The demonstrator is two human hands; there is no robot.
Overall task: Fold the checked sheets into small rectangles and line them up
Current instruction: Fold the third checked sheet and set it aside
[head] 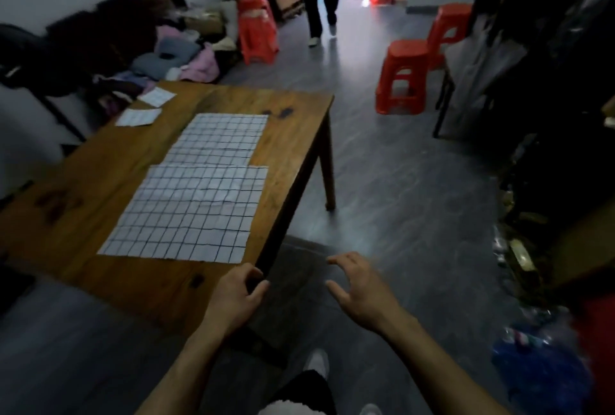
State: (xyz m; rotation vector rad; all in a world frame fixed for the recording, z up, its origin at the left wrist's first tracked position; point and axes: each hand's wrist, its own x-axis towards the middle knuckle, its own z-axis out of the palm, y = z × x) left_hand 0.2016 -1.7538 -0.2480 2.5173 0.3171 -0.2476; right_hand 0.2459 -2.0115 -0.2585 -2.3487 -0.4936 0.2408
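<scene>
Left hand (234, 298) perhaps gripping table (100, 181).

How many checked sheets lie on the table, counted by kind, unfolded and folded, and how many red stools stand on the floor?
Unfolded checked sheets: 2 (near, far)
Folded checked sheets: 2 ()
Red stools: 3 ()
Total: 7

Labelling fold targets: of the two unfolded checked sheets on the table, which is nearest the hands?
The near unfolded checked sheet, whose front edge lies just ahead of the left hand. The other unfolded sheet lies beyond it, toward the table's far end, partly covered by it.
</scene>
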